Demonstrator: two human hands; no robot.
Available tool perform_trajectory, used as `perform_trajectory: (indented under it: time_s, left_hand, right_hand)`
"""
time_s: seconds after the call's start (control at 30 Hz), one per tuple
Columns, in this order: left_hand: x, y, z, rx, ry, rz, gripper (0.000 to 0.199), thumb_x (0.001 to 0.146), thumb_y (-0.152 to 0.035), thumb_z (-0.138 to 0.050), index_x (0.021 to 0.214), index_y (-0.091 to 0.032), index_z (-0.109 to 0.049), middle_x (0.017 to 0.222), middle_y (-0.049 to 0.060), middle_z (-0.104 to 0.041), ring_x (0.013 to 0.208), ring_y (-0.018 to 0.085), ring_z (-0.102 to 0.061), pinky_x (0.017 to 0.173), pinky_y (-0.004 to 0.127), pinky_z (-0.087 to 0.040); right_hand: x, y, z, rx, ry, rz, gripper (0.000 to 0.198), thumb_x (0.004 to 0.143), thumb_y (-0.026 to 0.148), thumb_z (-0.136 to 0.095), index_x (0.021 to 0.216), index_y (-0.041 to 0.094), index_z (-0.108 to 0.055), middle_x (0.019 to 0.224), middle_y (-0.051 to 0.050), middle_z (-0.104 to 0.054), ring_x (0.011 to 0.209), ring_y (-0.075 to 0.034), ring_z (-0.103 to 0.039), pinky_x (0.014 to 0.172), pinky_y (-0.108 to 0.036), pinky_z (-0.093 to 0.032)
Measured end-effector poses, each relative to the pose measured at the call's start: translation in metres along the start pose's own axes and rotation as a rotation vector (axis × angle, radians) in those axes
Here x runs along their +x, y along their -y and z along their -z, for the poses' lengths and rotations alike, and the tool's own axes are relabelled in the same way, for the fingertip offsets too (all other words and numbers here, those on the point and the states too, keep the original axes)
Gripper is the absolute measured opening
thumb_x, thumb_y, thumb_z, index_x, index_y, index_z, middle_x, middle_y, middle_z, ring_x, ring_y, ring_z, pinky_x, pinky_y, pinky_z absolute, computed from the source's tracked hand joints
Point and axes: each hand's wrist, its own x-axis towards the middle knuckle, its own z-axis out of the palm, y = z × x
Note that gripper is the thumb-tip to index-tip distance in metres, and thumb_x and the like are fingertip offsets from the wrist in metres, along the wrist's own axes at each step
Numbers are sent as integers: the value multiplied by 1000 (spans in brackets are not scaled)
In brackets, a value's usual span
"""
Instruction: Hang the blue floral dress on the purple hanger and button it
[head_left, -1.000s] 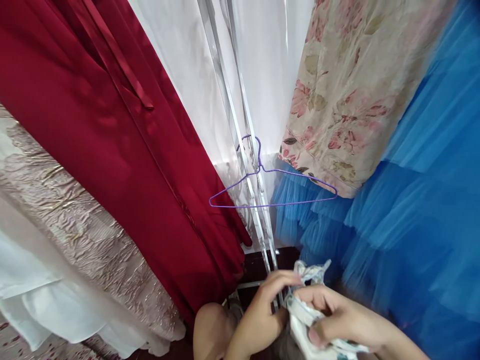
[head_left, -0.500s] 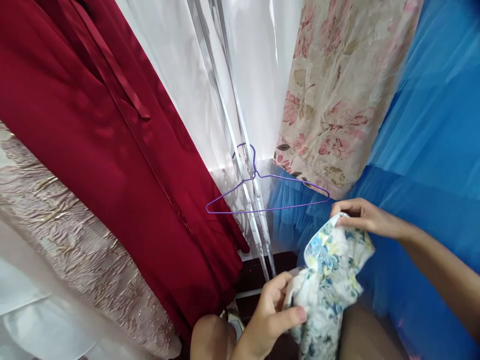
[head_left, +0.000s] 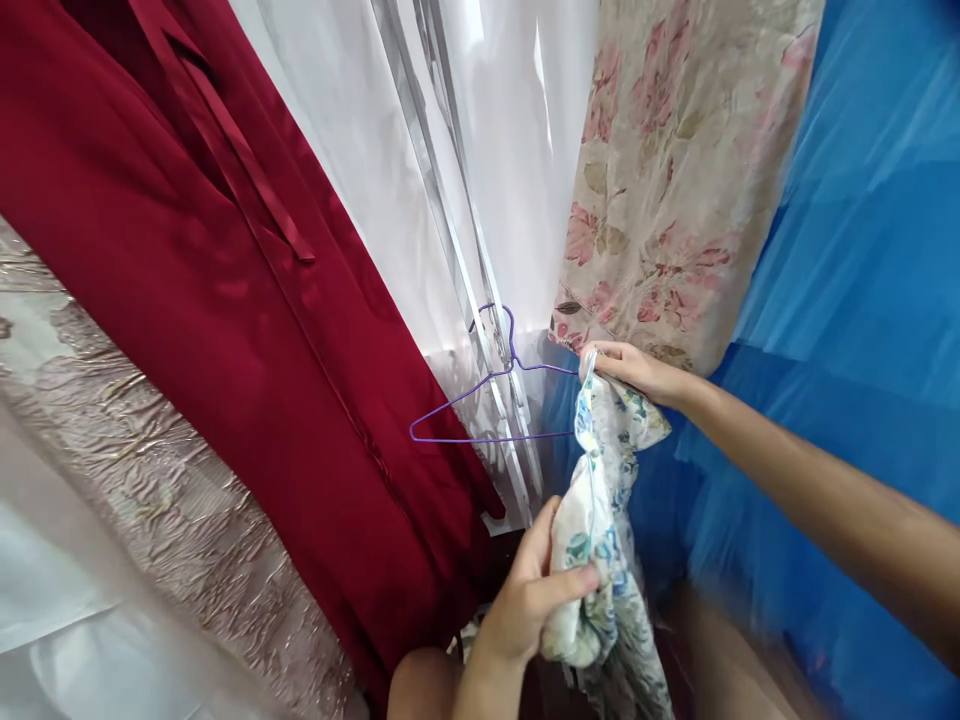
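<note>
A white garment (head_left: 615, 480) with a blue, green and yellow floral print hangs between my two hands. My right hand (head_left: 626, 370) pinches its upper edge, beside the right arm of a purple wire hanger (head_left: 465, 440). Lower down, my left hand (head_left: 536, 590) grips a bunched part of the cloth, thumb on top. The hanger hooks on a white metal rack (head_left: 450, 200). The garment covers the hanger's right end, so I cannot tell whether the cloth is over it or only in front.
A dark red gown (head_left: 247, 330) and a textured pinkish gown (head_left: 165, 470) hang on the left. Behind the rack hangs white fabric (head_left: 330, 140). On the right are a beige floral dress (head_left: 675, 180) and blue tulle (head_left: 862, 300). Bare knees show at the bottom edge.
My right hand has moved left and up with the garment's edge, onto the hanger's right end. My left hand has shifted slightly left, and the garment now hangs narrower.
</note>
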Motion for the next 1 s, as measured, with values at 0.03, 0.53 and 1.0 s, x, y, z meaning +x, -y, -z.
perform_trajectory:
  time_s: [0.03, 0.53, 1.0]
  left_hand:
    - [-6, -8, 11, 64, 42, 4, 57, 70, -26, -81, 122, -25, -59, 110, 4, -66, 99, 22, -62, 84, 28, -47]
    - [-1, -105, 139, 1803, -208, 49, 30, 84, -48, -60, 104, -28, -70, 96, 5, -62, 100, 28, -50, 97, 46, -32]
    - [67, -158, 157, 1883, -536, 43, 25, 84, -39, -54, 107, -28, -56, 124, 4, -63, 109, 35, -52, 87, 46, -44]
  right_hand:
    - [-1, -2, -2, -1, 6, 20, 29, 80, 45, -76, 89, 18, -69, 77, 0, -69, 67, -13, -60, 61, -22, -47]
    - [-30, 19, -8, 36, 198, -214, 25, 78, 39, -79, 80, 16, -68, 71, -1, -65, 60, -11, -59, 54, -20, -45]
    - [-26, 13, -11, 38, 235, -182, 26, 82, 40, -76, 83, 16, -69, 74, -1, -62, 59, -10, -54, 51, -20, -42]
